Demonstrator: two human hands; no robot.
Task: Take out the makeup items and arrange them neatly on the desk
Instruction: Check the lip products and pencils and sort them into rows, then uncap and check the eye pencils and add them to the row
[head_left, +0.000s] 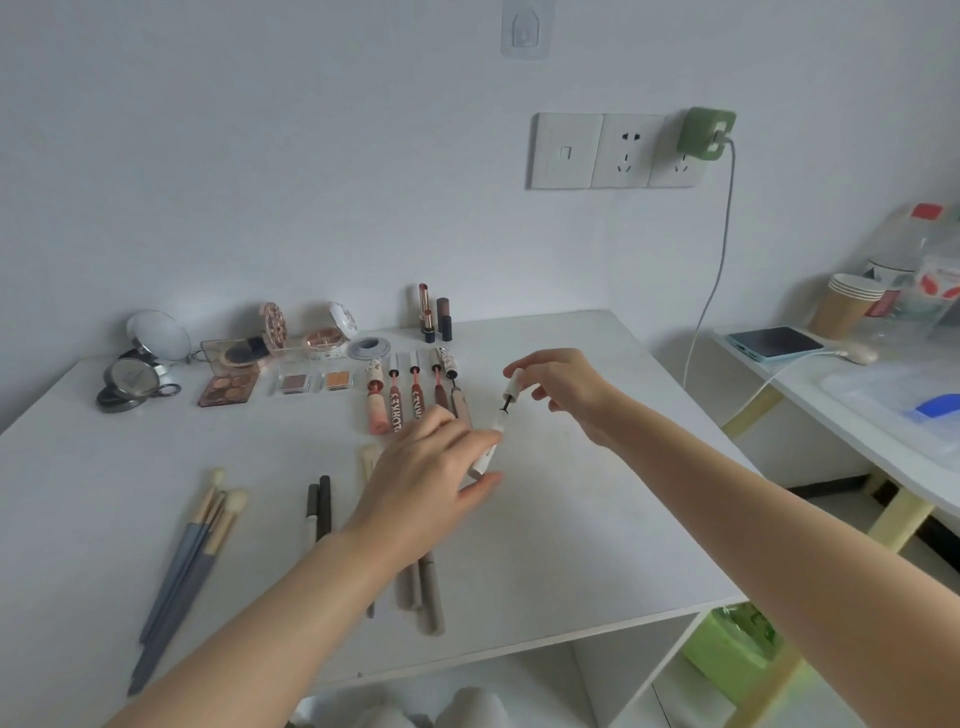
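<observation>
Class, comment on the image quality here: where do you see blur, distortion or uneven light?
Head view: the left hand and brushes show blur; the wide lens bends the wall sockets and desk edge; light is soft and even, shadows faint.

White desk (571, 519) and wall; grey-handled brushes (182, 561) with cream tips; brown eyeshadow palette (228, 389); red and pink lip glosses (410, 402); green charger (706, 132); turquoise phone (774, 343).

my left hand (426, 467) covering most of the white tube (488, 449) I hold, and the tops of the pencils (423, 597), tube writing too blurry to read, brush handles (171, 587) smeared, green bag (737, 649) half hidden under my desk (571, 519)
</observation>
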